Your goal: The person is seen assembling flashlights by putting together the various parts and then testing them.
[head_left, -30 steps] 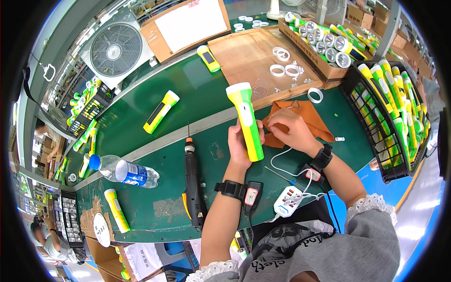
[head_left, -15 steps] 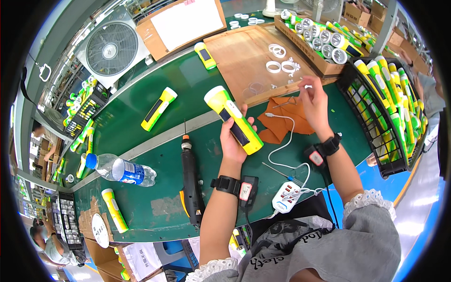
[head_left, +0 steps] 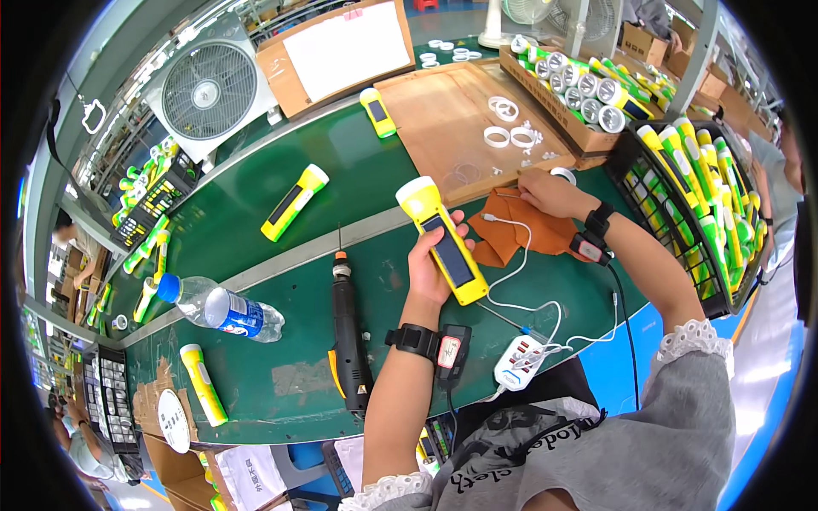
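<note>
Your left hand (head_left: 426,271) is closed around the flashlight (head_left: 455,257), above the green surface (head_left: 307,298). Your right hand (head_left: 554,194) is at the orange cloth (head_left: 513,223); I cannot tell if it grips. The flashlight is probably light, stiff, rather smooth; hold its narrow body.

At ten o'clock stands a grey-framed box fan with a round grille (head_left: 207,94); between eleven and twelve, a white sheet (head_left: 348,49) covers much of a cardboard panel (head_left: 276,72); a clear plastic bottle (head_left: 196,300) with a blue cap (head_left: 168,287) is on the green table (head_left: 307,307) between eight and nine; at eight o'clock, a white disc (head_left: 174,421) sits by the table's edge; at twelve, a red stool-like object (head_left: 426,4) shows at the rim.
</note>
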Tool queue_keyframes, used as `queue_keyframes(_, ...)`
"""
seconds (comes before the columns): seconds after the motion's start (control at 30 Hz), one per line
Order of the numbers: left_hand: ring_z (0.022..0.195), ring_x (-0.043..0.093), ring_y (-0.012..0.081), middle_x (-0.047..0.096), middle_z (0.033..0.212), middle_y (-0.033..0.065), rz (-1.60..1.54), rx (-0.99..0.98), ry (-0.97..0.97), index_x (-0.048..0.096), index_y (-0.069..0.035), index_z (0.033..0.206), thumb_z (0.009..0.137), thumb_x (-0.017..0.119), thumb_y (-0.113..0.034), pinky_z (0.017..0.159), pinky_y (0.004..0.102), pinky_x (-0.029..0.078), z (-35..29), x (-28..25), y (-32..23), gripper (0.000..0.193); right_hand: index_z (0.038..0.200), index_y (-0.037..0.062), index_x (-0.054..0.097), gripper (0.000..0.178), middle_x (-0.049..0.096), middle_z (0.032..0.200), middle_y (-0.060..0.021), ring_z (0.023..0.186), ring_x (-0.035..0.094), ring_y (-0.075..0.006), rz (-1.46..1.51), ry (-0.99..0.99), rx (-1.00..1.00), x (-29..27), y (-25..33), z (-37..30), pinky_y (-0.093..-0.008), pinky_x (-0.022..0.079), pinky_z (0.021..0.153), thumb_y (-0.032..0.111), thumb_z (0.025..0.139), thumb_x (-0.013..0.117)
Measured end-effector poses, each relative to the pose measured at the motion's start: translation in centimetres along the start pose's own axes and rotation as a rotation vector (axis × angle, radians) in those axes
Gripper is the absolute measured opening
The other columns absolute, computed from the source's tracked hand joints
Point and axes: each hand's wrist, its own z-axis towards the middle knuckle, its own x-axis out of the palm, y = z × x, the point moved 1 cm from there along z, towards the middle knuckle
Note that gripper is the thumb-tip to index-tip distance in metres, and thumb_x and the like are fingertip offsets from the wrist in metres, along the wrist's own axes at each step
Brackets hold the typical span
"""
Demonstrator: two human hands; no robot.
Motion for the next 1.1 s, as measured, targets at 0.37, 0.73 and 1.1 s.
queue_keyframes(0.37, 0.073, 0.051, 0.0145, 0.050, 0.093, 0.0047, 0.470, 0.256, -0.111, 0.041, -0.009, 0.108, 0.080, 0.057, -0.019, 0.064, 0.0289, 0.046, -0.3, 1.1, -0.2, 0.034, 0.087, 0.0005, 0.051, 0.020, 0.058, 0.080, -0.0203, 0.075, 0.056, -0.0378, 0.048, 0.077, 0.067, -3.4, 4.3, 2.2, -0.0450, 0.044, 0.067, 0.018, 0.084, 0.043)
queue_keyframes(0.73, 0.070, 0.050, 0.0143, 0.048, 0.093, 0.0049, 0.315, 0.170, -0.085, 0.038, -0.011, 0.110, 0.087, 0.050, -0.023, 0.065, 0.0328, 0.048, -0.4, 1.2, 0.1, 0.028, 0.091, 0.0126, 0.053, 0.013, 0.053, 0.051, -0.0088, 0.047, 0.056, -0.0272, -0.411, -0.191, -0.354, -4.8, 12.9, 2.6, -0.0389, 0.039, 0.042, 0.017, 0.078, 0.054)
queue_keyframes(1.1, 0.068, 0.051, 0.0149, 0.048, 0.091, 0.0060, 0.186, 0.052, -0.027, 0.038, -0.009, 0.108, 0.086, 0.052, -0.019, 0.064, 0.0345, 0.047, -0.3, 1.0, 0.3, 0.029, 0.084, 0.0077, 0.054, 0.016, 0.052, 0.053, -0.0073, 0.051, 0.057, -0.0236, -0.562, -0.200, -0.543, -6.0, 13.7, 3.0, -0.0339, 0.042, 0.043, 0.017, 0.071, 0.056)
